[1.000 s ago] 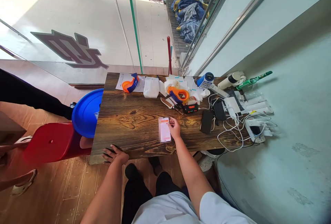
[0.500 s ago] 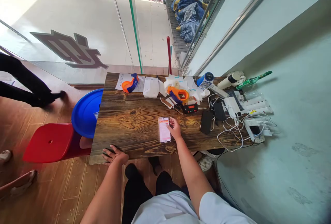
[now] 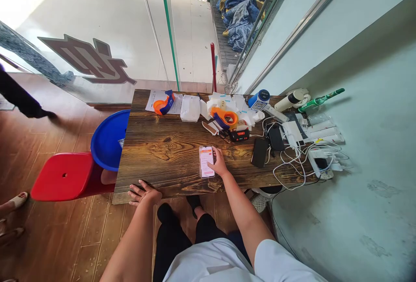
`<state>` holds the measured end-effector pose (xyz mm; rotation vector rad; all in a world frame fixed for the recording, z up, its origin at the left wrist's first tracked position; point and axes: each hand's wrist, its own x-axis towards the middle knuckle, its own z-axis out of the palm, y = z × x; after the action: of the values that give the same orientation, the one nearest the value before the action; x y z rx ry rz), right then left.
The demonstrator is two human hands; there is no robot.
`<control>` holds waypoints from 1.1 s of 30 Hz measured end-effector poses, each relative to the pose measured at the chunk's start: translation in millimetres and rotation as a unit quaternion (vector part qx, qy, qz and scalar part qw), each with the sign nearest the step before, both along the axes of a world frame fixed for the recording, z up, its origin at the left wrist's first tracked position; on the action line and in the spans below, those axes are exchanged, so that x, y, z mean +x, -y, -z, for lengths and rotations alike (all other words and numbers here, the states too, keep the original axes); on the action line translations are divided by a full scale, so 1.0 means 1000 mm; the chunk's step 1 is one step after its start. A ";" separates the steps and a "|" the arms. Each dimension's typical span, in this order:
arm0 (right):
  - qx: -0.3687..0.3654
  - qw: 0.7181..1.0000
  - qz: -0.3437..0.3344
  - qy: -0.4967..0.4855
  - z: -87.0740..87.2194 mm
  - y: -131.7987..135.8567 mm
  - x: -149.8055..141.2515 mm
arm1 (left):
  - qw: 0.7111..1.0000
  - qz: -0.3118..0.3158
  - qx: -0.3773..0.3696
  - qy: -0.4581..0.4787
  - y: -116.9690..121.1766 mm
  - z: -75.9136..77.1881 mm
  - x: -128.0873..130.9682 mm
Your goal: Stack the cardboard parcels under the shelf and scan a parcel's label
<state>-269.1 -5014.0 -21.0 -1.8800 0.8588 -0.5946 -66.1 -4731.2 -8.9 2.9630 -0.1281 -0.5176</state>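
Note:
A smartphone (image 3: 206,162) lies screen up on the wooden table, its lit page white, pink and orange. My right hand (image 3: 219,163) is closed at the phone's right side, fingers along that edge and the thumb over the lower screen. The undersides of those fingers are hidden. At the table's near left corner, my left hand (image 3: 145,194) rests flat with fingers spread and nothing in it. Beyond the phone are scissors (image 3: 224,134), a black box-shaped device (image 3: 239,134) and an orange-and-blue tape dispenser (image 3: 224,118).
White chargers and tangled cables (image 3: 300,156) crowd the table's right end by the wall. Along the back are a tissue pack (image 3: 190,108), another tape dispenser (image 3: 164,103) and a blue canister (image 3: 259,100). A red stool (image 3: 65,177) and blue round lid (image 3: 112,141) stand left; other people's legs show there.
My right thumb has moved left and down over the screen, and the fingers now sit closer along the phone's edge. My left hand stays put. A person at left has stepped away.

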 end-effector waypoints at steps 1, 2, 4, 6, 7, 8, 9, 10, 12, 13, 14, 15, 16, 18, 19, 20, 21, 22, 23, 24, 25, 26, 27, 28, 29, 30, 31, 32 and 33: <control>0.002 1.000 0.000 -0.002 0.000 0.000 0.000 | 1.000 0.005 -0.007 0.011 0.000 0.000 -0.001; 0.005 1.000 0.001 -0.002 0.001 0.000 0.000 | 1.000 0.008 -0.013 0.021 -0.001 -0.001 -0.002; 0.013 1.000 0.004 -0.002 0.003 0.002 -0.001 | 0.999 0.009 -0.021 0.027 -0.001 -0.001 -0.004; 0.021 1.000 0.007 -0.002 0.005 0.003 -0.001 | 0.999 -0.001 -0.021 0.026 0.000 -0.001 -0.004; 0.025 1.000 0.008 -0.001 0.006 0.004 -0.001 | 0.999 -0.006 -0.020 0.028 0.000 -0.001 -0.004; 0.027 1.000 0.010 0.001 0.007 0.005 -0.001 | 0.999 -0.007 -0.018 0.033 0.001 -0.002 -0.004; 0.030 0.999 0.012 0.003 0.008 0.005 -0.001 | 0.999 -0.008 -0.016 0.038 0.002 -0.002 -0.004; 0.031 0.999 0.015 0.005 0.009 0.005 -0.001 | 0.999 -0.008 -0.013 0.042 0.002 -0.002 -0.004; 0.032 0.999 0.019 0.011 0.010 0.005 -0.001 | 0.999 -0.009 -0.009 0.041 0.003 -0.003 -0.004; 0.030 0.999 0.021 0.014 0.010 0.005 -0.001 | 0.999 -0.008 -0.009 0.036 0.002 -0.004 -0.004; 0.028 0.999 0.023 0.016 0.009 0.004 0.000 | 0.999 -0.005 -0.011 0.031 0.002 -0.004 -0.004; 0.026 0.999 0.024 0.018 0.009 0.004 0.000 | 1.000 -0.001 -0.013 0.026 0.001 -0.004 -0.004; 0.024 0.999 0.025 0.020 0.008 0.003 0.000 | 1.000 0.004 -0.017 0.024 0.001 -0.005 -0.005; 0.022 0.999 0.031 0.022 0.007 0.002 0.000 | 0.999 0.009 -0.023 0.024 0.000 -0.005 -0.005; 0.022 0.999 0.035 0.023 0.007 0.002 0.000 | 0.999 0.008 -0.025 0.026 -0.001 -0.006 -0.005; 0.022 0.999 0.040 0.023 0.008 0.001 0.001 | 0.999 0.006 -0.026 0.027 -0.001 -0.006 -0.005; 0.024 0.998 0.048 0.024 0.009 0.001 0.001 | 0.999 0.005 -0.026 0.028 0.000 -0.006 -0.005; 0.026 0.998 0.057 0.025 0.011 0.001 0.003 | 0.999 0.004 -0.023 0.028 0.000 -0.007 -0.005; 0.028 0.997 0.070 0.026 0.013 0.001 0.004 | 0.999 0.005 -0.020 0.027 0.000 -0.007 -0.005; 0.031 0.996 0.085 0.027 0.016 0.001 0.006 | 1.000 0.005 -0.017 0.025 0.000 -0.007 -0.005; 0.034 0.994 0.101 0.026 0.019 0.001 0.009 | 1.000 0.006 -0.016 0.023 0.000 -0.007 -0.004; 0.037 0.992 0.118 0.024 0.021 0.001 0.011 | 1.000 0.008 -0.016 0.022 -0.001 -0.007 -0.004; 0.038 0.990 0.133 0.021 0.023 0.001 0.013 | 1.000 0.009 -0.017 0.021 -0.001 -0.006 -0.004; 0.038 0.988 0.146 0.016 0.024 0.001 0.015 | 1.000 0.010 -0.019 0.022 -0.001 -0.006 -0.004; 0.036 0.987 0.156 0.009 0.024 0.000 0.017 | 0.999 0.011 -0.023 0.024 -0.002 -0.006 -0.004; 0.031 0.986 0.163 0.002 0.023 -0.001 0.019 | 0.999 0.011 -0.026 0.025 -0.002 -0.006 -0.004; 0.024 0.986 0.165 -0.005 0.021 -0.003 0.021 | 0.999 0.012 -0.029 0.025 -0.002 -0.006 -0.003; 0.012 0.987 0.162 -0.013 0.017 -0.005 0.022 | 0.999 0.012 -0.032 0.024 -0.003 -0.006 -0.003; -0.002 0.988 0.153 -0.020 0.013 -0.007 0.024 | 0.999 0.012 -0.034 0.022 -0.003 -0.006 -0.003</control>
<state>-245.0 -5007.1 -33.6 -1.7800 1.1855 -0.7468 -68.8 -4728.5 -3.1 2.9106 -0.1824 -0.4426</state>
